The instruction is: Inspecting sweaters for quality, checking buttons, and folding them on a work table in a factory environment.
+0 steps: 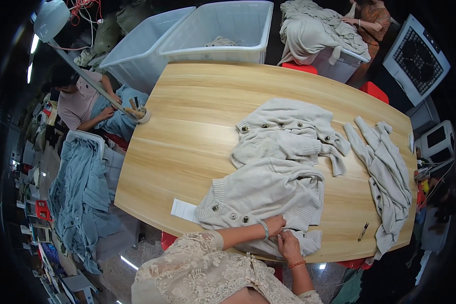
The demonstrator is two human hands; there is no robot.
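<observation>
Cream knitted cardigan (268, 195) with round buttons lies spread near the table's (187, 131) near edge, its ribbed hem and button band turned toward the near left corner. Both hands work at its lower edge, close together: the left hand (274, 224), a pale bangle on its wrist, has its fingers pinched together on a fold of the knit, and the right hand (289, 244), with a red bead bracelet at the wrist, presses its closed fingers onto the same fabric just beside the left; what lies under the fingertips is too small to tell. A second cream cardigan (289, 131) lies crumpled just beyond the first, toward the middle of the table, touching it. A third cream garment (385, 175) is stretched along the right edge, apart from the other two. Small dark snips (363, 231) rest on the bare wood near the near right corner, between the held cardigan and the third garment. A white paper slip (183, 209) sits at the near edge, just left of the cardigan. At the left edge a lamp arm's clamp (142, 114) grips the tabletop. Past the far edge stand pale plastic bins (187, 35). Light-blue garments (81, 197) hang over a chair to the left of the table.
</observation>
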